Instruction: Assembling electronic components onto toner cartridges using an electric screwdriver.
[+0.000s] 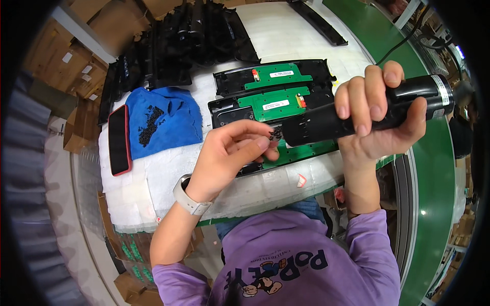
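My right hand [375, 109] is wrapped round a thick black cylindrical power tool [321, 122], probably an electric screwdriver, held level with its narrow end toward the left. At that end my left hand [224, 153] is closed, thumb and fingertips together, with small dark screws [276, 133] at the fingertips. Beneath both hands lie black plastic housings carrying green circuit boards [278, 103]; the nearest board [301, 153] is partly hidden by hands and tool. A heap of tiny black screws [150, 127] rests on a blue cloth [178, 120] to the left.
A red-edged phone [120, 143] lies beside the cloth. Black plastic housings [189, 41] are piled at the back left, and one long black strip [319, 23] lies at the back. White padding [132, 204] covers the table. A green surface [431, 204] runs along the right.
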Available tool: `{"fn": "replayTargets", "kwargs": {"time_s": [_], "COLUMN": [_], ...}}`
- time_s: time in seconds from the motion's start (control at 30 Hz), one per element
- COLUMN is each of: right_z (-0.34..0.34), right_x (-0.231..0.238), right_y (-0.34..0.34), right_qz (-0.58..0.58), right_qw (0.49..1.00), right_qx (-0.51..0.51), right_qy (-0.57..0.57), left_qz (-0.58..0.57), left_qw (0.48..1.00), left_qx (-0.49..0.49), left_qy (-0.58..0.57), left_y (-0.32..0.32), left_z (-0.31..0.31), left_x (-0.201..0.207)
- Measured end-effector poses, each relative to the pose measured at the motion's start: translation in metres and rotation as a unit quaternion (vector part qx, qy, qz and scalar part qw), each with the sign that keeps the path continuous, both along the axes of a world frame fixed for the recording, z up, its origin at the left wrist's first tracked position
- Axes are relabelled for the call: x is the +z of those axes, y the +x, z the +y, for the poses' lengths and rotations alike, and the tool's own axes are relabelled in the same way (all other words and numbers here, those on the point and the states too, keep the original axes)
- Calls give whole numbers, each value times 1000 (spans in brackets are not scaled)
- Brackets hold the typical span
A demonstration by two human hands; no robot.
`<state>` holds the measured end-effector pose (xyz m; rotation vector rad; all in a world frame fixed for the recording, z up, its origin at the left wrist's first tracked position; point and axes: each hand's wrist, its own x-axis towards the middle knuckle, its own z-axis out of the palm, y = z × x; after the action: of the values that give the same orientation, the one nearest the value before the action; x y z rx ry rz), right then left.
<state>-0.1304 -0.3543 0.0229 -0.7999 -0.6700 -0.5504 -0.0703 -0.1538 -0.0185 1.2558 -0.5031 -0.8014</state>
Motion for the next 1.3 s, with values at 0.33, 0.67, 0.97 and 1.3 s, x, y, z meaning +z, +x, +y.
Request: {"fn": "replayTargets", "kwargs": {"time_s": [0.33,0.67,0.97,1.3], "right_z": [-18,-11,0,-15], "right_x": [-1,-1,2,3], "right_y": [-1,-2,-6,-8], "right_qz": [-35,-7,54,106], "right_qw": [999,999,998,993], "right_qx": [22,39,-4,42], "right_qy": [14,-19,-42,29], "left_qz": [-19,-31,-126,-150], "left_qw": [999,998,982,986], "left_qx": [12,-12,-7,-18], "left_qy": [33,53,142,72], "left_y": [4,1,-8,-3], "left_z": [2,1,-3,-1], "left_x": [-4,-3,-1,0]}}
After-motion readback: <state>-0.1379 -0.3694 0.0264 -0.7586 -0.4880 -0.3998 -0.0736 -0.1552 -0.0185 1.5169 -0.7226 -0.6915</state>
